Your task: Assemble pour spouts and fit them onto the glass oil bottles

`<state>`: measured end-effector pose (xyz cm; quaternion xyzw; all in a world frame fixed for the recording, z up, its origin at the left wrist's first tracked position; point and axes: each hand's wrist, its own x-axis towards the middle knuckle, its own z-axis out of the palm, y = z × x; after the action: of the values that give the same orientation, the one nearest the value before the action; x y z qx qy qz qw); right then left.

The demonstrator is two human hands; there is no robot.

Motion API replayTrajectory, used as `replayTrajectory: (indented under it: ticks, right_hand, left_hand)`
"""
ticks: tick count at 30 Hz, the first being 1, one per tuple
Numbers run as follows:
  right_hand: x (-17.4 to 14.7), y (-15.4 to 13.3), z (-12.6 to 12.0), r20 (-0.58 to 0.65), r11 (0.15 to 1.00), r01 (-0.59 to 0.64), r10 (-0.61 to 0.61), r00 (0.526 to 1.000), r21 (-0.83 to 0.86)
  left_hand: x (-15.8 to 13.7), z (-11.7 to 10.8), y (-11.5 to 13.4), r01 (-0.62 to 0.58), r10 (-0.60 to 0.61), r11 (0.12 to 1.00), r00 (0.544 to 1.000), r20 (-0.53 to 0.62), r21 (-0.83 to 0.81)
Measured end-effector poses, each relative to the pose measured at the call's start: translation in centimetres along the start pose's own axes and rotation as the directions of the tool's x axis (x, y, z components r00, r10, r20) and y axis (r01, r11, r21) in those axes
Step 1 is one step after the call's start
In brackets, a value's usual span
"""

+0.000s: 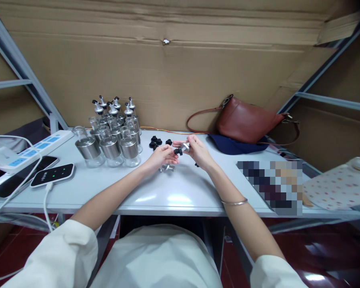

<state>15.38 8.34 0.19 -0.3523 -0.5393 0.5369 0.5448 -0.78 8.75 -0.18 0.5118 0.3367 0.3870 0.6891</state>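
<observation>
Above the table, my right hand [199, 151] is closed on a silver metal pourer spout [185, 147]. My left hand [162, 157] pinches the black ribbed stopper [178, 151] at the spout's lower end; whether the two parts are fully joined cannot be seen. Below my left fingers lie more silver metal spouts [168, 167], partly hidden. Just behind my hands sit several black stoppers [155, 141] in a loose group. To the left stand glass bottles with steel sleeves [109, 149]; the front ones have open necks, and several at the back carry pourer spouts [113, 109].
A brown leather bag [246, 120] rests on a dark blue cap [237, 145] at the back right. On the left are a power strip [37, 150], a phone [24, 176] and a small cabled device [52, 175]. A cardboard wall [168, 80] closes off the back.
</observation>
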Motion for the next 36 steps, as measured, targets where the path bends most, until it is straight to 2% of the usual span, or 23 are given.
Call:
replayTrajectory:
  ticks: [7, 13, 21, 31, 36]
  right_hand:
    - [-0.35, -0.22, 0.04, 0.082, 0.999, -0.003, 0.007, 0.997, -0.047]
    - [-0.67, -0.39, 0.13, 0.149, 0.999, 0.041, -0.036, 0.988, -0.029]
    - [-0.81, -0.35, 0.32, 0.162, 0.994, 0.075, -0.060, 0.985, -0.085]
    - [-0.77, -0.51, -0.05, 0.214, 0.984, 0.102, -0.069, 0.974, -0.147]
    - [-0.77, -0.65, 0.01, 0.203, 0.986, 0.134, -0.112, 0.973, -0.095]
  left_hand:
    - [0.11, -0.14, 0.21, 0.004, -0.007, 0.997, 0.999, -0.046, -0.072]
    - [0.02, -0.43, 0.26, -0.004, -0.003, 0.990, 0.999, -0.050, -0.144]
    - [0.30, -0.32, 0.11, -0.014, 0.012, 0.999, 0.999, -0.046, -0.052]
    - [0.05, -0.20, 0.38, 0.036, -0.045, 0.990, 0.997, -0.064, -0.139]
    - [-0.23, 0.12, 1.00, 0.071, -0.083, 0.984, 0.994, -0.065, -0.166]
